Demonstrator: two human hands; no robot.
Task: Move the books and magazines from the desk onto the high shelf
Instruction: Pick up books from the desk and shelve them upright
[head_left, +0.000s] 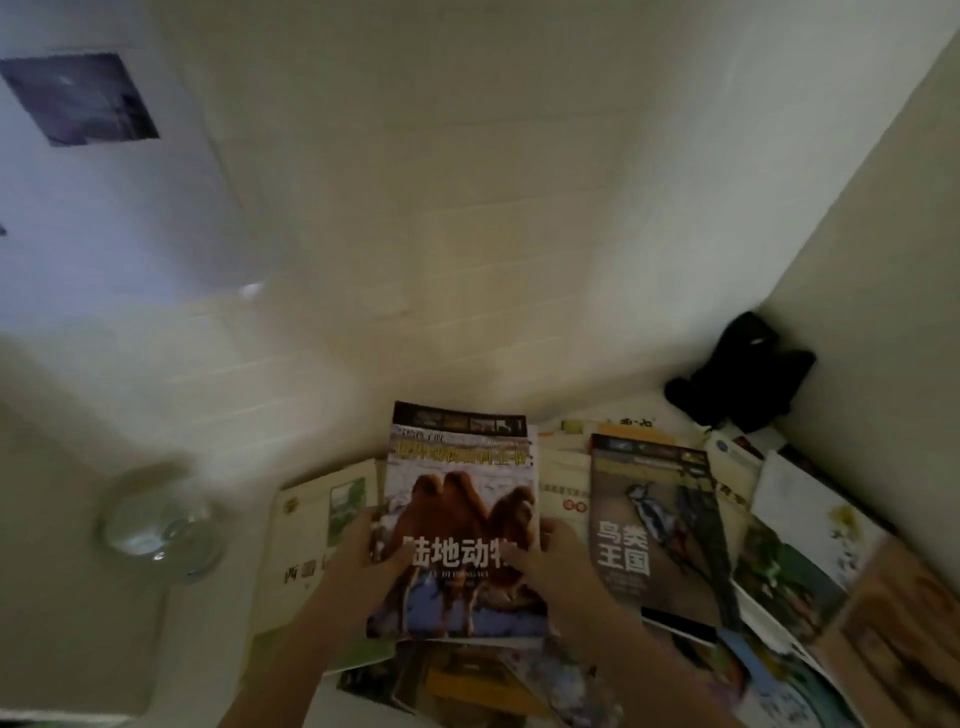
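At the far left a clear glass bowl (158, 530) sits on the pale surface (78, 597), blurred. Just right of it lies a white book with a green picture (317, 545), flat on the surface. The left hand (363, 558) comes up from the bottom edge, forearm angled up and to the right, fingers curled round the left edge of the camel book (460, 519) with the thumb lying on its cover. That book is held face up above the heap, its top end pointing toward the wall. The right hand (550, 564) mirrors the left: forearm rising from the lower right, thumb laid across the cover and fingers wrapped round the right edge. Just beside it to the right lies the bird book (654, 525), flat among a spread of overlapping books and magazines (789, 571) that reaches the right edge. A black object (743, 379) sits in the corner behind them, against the wall.
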